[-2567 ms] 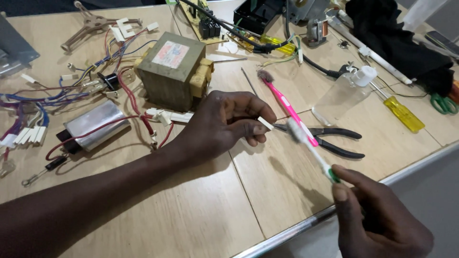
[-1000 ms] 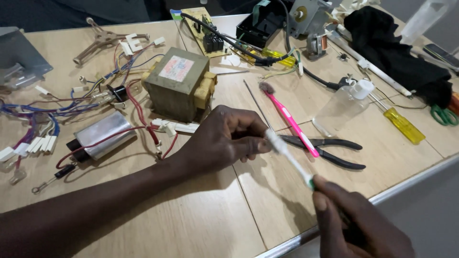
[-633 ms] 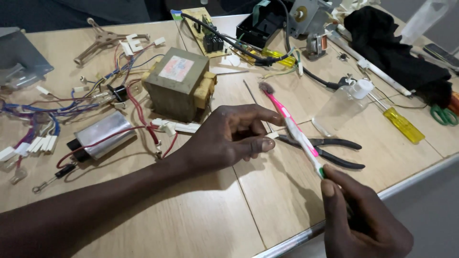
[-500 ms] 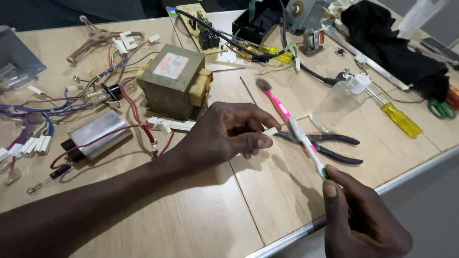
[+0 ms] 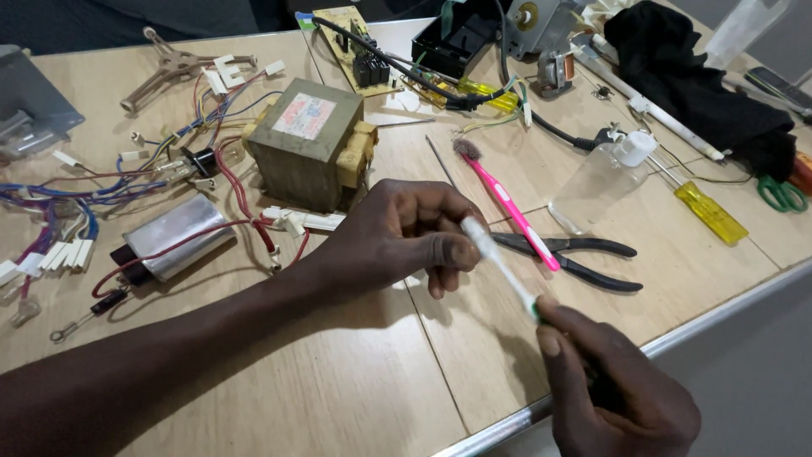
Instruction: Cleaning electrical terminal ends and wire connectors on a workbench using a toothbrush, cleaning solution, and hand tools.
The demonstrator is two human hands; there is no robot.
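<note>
Electronics repair bench: transformer [image 5: 306, 144], loose wires [image 5: 101, 182], pliers [image 5: 575, 254], screwdriver [image 5: 706, 211].

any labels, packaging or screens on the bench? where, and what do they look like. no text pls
Label: on top of the boxy olive transformer, left of centre; rectangular, pale with pink-red print.
Phone: far right edge, past the black cloth; dark slab, screen unlit.
No packages or signs visible.

Slim white stick [image 5: 499, 264] with green end, tilted above the table edge.
</note>
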